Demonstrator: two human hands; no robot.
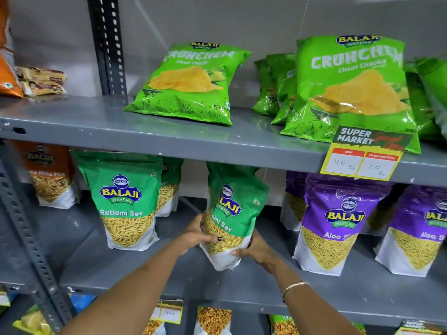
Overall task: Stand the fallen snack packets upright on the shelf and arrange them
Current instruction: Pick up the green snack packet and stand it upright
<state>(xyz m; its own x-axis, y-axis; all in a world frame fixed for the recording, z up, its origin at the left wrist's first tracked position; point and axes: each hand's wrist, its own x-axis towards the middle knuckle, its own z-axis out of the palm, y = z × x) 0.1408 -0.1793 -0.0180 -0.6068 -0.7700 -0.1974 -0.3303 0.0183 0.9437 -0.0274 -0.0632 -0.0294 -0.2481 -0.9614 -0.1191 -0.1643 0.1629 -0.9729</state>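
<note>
— Gripping the green Ratlami Sev pouch (233, 213) with both hands, are we? Where does it sit?

— Yes. Our left hand (197, 234) wraps its left side, thumb across the front; our right hand (255, 251) cups the lower right corner, fingers closed on the white base. The pouch is on the middle shelf (169, 274), tilted, its top leaning right and back under the shelf above, its bottom near the front edge.

— What open room do we have around it?

— Bare grey shelf lies to its left, between it and another Ratlami Sev pouch (125, 201) standing upright. Behind that one a third green pouch (169, 187) stands near the back wall. To our right there is a gap, then the purple Aloo Sev pouches (338, 221) stand upright, well apart from our packet.

— And overhead?

— The front lip of the upper shelf (145, 139) runs just above the pouch's top; we cannot tell whether they touch. A yellow price card (362, 155) hangs from that lip over the purple pouches.

— What else is about?

— On the upper shelf a green Crunchem bag (191, 83) leans back alone, and a bigger cluster of Crunchem bags (348, 93) stands at the right. At the far left an orange mix pouch (50, 175) stands at the back, beside the perforated upright post (26, 238). More packets show on the shelf below.
</note>
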